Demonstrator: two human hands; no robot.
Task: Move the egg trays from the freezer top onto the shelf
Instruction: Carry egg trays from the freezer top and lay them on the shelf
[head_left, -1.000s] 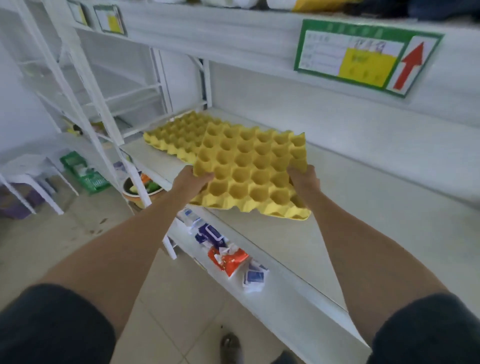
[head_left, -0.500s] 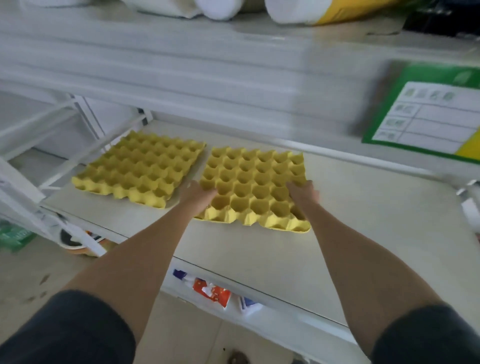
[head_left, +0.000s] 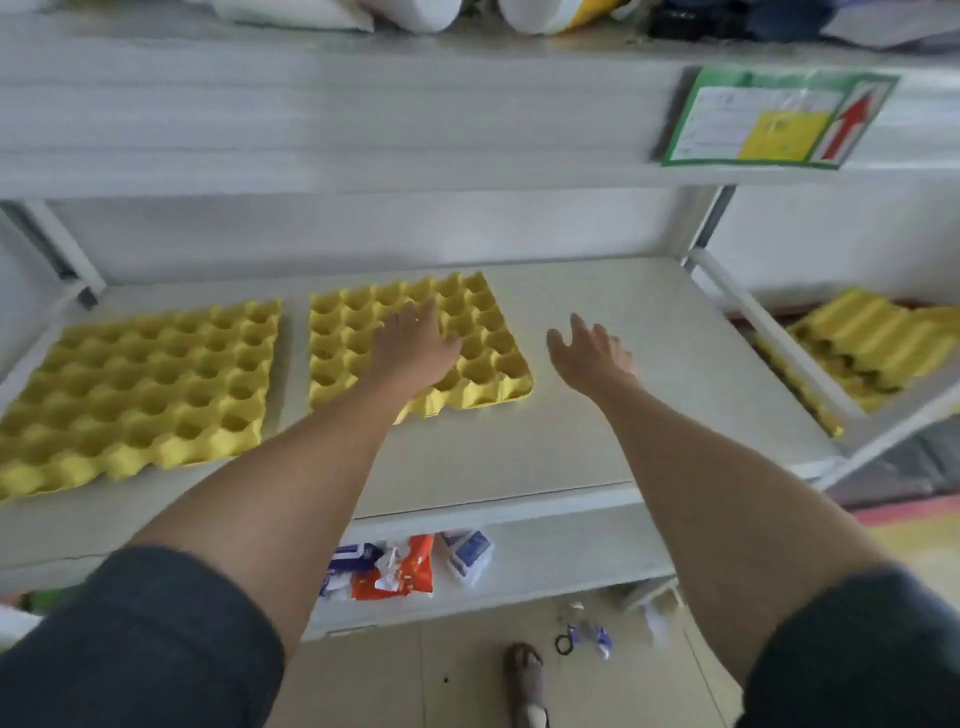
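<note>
Looking down, I see the white shelf (head_left: 597, 415) carrying two yellow egg trays side by side: the left tray (head_left: 140, 384) lies flat by itself, and the right tray (head_left: 483, 332) sits just beside it. My left hand (head_left: 415, 348) rests flat on the right tray, fingers spread, gripping nothing. My right hand (head_left: 592, 353) hovers open over bare shelf just right of that tray, not touching it.

Two yellow egg trays lie side by side on the white shelf (head_left: 597, 431). The left hand (head_left: 415, 345) rests flat on the right tray (head_left: 483, 332); the right hand (head_left: 592, 353) hovers empty beside it.
</note>
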